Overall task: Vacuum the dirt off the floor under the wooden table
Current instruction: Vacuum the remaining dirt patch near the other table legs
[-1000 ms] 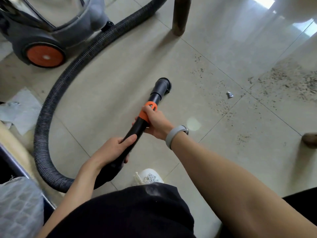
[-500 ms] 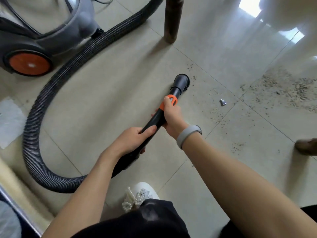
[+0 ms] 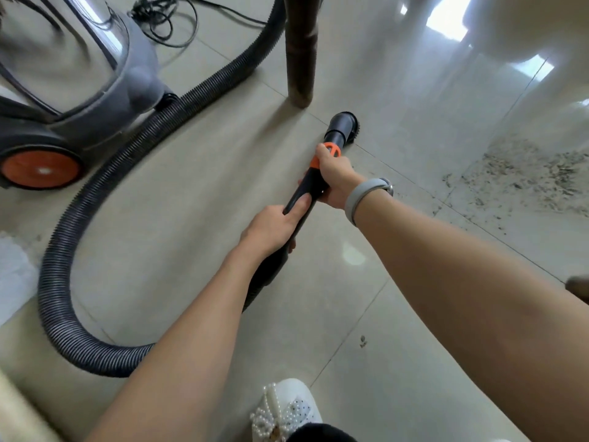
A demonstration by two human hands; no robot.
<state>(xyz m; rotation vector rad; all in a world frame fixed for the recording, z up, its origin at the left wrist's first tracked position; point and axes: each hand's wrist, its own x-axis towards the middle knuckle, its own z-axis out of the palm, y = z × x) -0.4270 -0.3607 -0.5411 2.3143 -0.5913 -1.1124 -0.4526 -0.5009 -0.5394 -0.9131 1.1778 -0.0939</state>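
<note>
A black vacuum wand with an orange collar [image 3: 331, 151] ends in a round brush nozzle [image 3: 342, 127] resting on the tiled floor just right of a dark wooden table leg [image 3: 299, 49]. My right hand [image 3: 338, 180] grips the wand at the orange collar. My left hand [image 3: 274, 228] holds the wand lower down, near where the ribbed hose [image 3: 63, 250] joins. A wide patch of dirt [image 3: 535, 177] lies on the tiles to the right, apart from the nozzle.
The grey vacuum body with an orange wheel [image 3: 41, 169] stands at the left, its hose looping across the floor. A tangled black power cord [image 3: 165, 20] lies behind it. White paper [image 3: 12, 275] sits at the left edge. My white beaded shoe [image 3: 283, 409] is below.
The nozzle has moved forward and left, from the speckled tiles to a spot beside the table leg. Both hands stayed on the wand. The view shifted closer to the vacuum body.
</note>
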